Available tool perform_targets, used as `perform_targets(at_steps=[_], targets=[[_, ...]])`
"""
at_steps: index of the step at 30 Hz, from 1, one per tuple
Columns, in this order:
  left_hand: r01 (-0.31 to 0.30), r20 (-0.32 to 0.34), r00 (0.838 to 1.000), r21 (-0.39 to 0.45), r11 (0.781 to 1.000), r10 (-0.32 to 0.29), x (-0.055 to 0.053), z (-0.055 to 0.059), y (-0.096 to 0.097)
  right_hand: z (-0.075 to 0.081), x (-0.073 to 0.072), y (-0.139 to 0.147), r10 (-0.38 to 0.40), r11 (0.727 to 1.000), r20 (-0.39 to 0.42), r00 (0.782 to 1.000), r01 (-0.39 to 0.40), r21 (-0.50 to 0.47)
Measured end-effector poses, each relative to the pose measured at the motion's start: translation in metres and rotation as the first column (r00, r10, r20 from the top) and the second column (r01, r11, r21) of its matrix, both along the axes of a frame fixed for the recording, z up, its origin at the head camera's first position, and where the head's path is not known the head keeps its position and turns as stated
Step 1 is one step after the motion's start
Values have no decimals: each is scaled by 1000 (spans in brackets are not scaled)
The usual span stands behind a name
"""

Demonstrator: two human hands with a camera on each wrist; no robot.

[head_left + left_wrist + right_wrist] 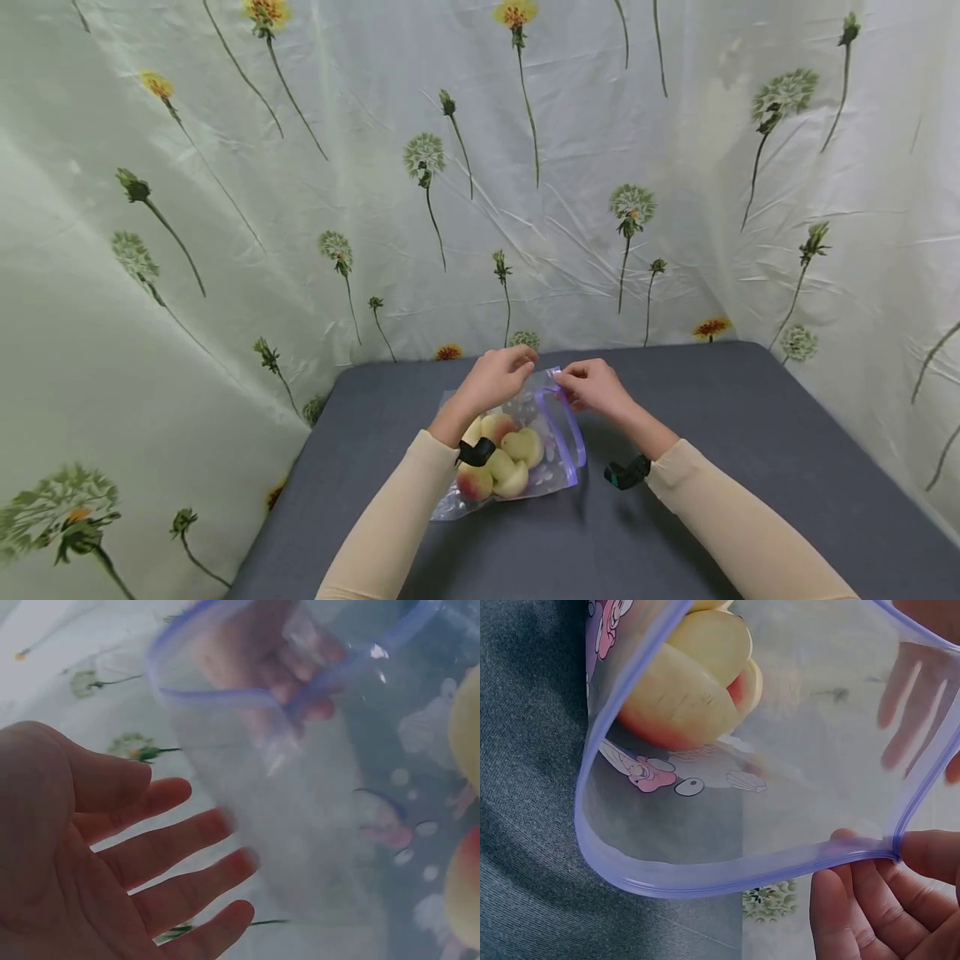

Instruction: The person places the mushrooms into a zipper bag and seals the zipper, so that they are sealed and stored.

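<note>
A clear zip bag (551, 467) with a purple zip edge lies on the table, its mouth gaping toward the right. Inside it sit several yellow-and-red peaches (522, 447). My right hand (594, 387) pinches the purple edge at the far corner of the mouth, thumb against fingers, as the right wrist view shows. Over the bag's far side is my left hand (497, 379). In the left wrist view its fingers (180, 896) are spread and relaxed, with tips at or close to the bag's clear side; whether they touch it I cannot tell. Printed cartoon figures (649, 774) decorate the bag.
The bag rests on a dark grey table (697, 417). Behind and to the sides hangs a pale curtain (480, 225) printed with dandelions. Each wrist carries a black strap (628, 472).
</note>
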State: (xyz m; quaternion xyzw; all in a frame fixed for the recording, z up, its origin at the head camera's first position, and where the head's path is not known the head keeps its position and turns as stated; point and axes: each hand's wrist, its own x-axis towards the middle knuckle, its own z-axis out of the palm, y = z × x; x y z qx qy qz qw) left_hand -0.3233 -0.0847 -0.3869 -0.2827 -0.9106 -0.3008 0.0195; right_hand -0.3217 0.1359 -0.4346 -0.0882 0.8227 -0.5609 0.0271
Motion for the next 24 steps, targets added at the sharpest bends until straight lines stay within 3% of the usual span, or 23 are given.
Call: perform_targets(at_steps=[5,11,18,24], targets=[[1,106,994,21,1000,-3,-23,-10,13,-2,-5,2,23,1000,1,1000,-23,-4],[-15,106,994,13,1000,14,-39,-22,31,-4,-11,2,28,1000,16,999,-28,-13],[-96,63,994,49,994,93,-42,-31,49,-8,-15,2,17,999,-7,1000,-17,-27],[-150,88,986,105,983,141,-43,-38,54,-12,-10,3,-7,1000,19,1000,7,5]])
